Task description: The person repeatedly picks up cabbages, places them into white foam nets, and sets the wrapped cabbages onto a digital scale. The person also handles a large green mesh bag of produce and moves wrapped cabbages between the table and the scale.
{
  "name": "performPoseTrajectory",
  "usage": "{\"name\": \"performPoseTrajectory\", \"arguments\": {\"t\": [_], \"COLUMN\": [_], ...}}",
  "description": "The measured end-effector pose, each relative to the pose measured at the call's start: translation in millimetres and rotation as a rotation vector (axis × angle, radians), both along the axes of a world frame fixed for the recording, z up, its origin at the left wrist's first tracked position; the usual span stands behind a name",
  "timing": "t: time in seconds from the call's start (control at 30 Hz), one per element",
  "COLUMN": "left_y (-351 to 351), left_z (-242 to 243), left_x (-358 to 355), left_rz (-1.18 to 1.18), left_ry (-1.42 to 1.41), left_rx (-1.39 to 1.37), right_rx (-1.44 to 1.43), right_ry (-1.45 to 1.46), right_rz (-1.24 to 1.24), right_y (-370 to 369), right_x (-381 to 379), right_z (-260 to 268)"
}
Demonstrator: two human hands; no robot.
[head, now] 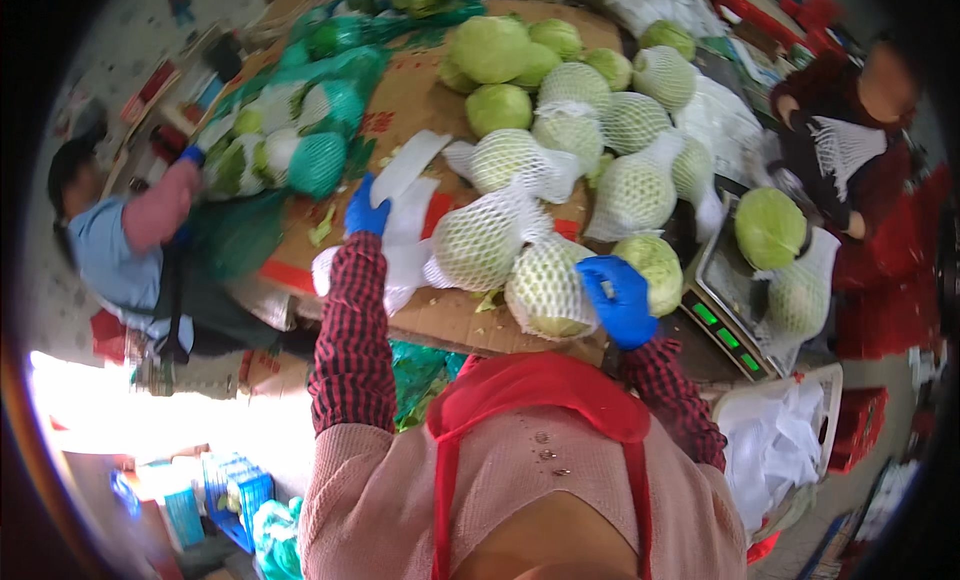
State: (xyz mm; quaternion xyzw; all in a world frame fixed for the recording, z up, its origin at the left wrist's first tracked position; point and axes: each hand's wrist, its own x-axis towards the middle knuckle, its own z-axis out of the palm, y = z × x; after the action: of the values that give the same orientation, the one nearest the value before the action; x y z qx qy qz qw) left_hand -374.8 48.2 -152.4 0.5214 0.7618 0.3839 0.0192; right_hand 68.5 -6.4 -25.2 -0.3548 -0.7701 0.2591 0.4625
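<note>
My left hand (367, 207), in a blue glove, touches a flattened white foam net sleeve (409, 164) at the left of the cardboard-covered table; whether its fingers grip the sleeve is unclear. More white sleeves (405, 235) lie beneath. My right hand (619, 299), also blue-gloved, has bent fingers beside a cabbage in a white foam net (551, 287) and a bare green cabbage (652, 272). Another netted cabbage (480, 246) lies between my hands. Farther back sit several netted cabbages and a pile of bare ones (491, 49).
A digital scale (724, 295) at right holds a bare cabbage (770, 227) and a netted one (799, 299). A white basket (829, 407) of sleeves stands below. Green mesh bags (326, 160) of cabbages lie left. One co-worker is at left, another at right holding a foam net.
</note>
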Motion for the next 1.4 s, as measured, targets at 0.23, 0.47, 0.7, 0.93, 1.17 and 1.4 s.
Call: {"name": "performPoseTrajectory", "arguments": {"t": [0.23, 0.47, 0.7, 0.93, 1.17, 1.4], "left_y": [56.5, 45.0, -8.5, 6.1, -5.5, -14.1], "left_z": [15.2, 176.7, 177.2, 159.9, 177.8, 132.9], "left_x": [-22.2, 180.3, 273.1, 297.0, 266.9, 223.9], "left_rz": [0.221, -0.195, -1.07, -0.803, -0.677, -0.524], "left_ry": [-0.086, -0.462, -1.431, -1.174, -1.161, -0.717], "left_rx": [-0.147, 0.099, 0.136, 0.353, 0.302, 0.09], "right_rx": [0.036, 0.204, -0.157, -0.588, -0.06, -0.693], "right_ry": [-0.132, 0.075, 0.409, 0.952, 0.266, 0.986], "right_rz": [-0.008, -0.057, -0.033, 0.268, 0.031, 0.304], "right_y": [14.8, 54.0, 86.3, 88.6, 62.3, 66.9], "right_x": [11.8, -43.1, -47.2, -57.2, -48.6, -32.4], "right_z": [-2.4, 54.9, 38.2, 23.9, 18.6, 35.4]}}
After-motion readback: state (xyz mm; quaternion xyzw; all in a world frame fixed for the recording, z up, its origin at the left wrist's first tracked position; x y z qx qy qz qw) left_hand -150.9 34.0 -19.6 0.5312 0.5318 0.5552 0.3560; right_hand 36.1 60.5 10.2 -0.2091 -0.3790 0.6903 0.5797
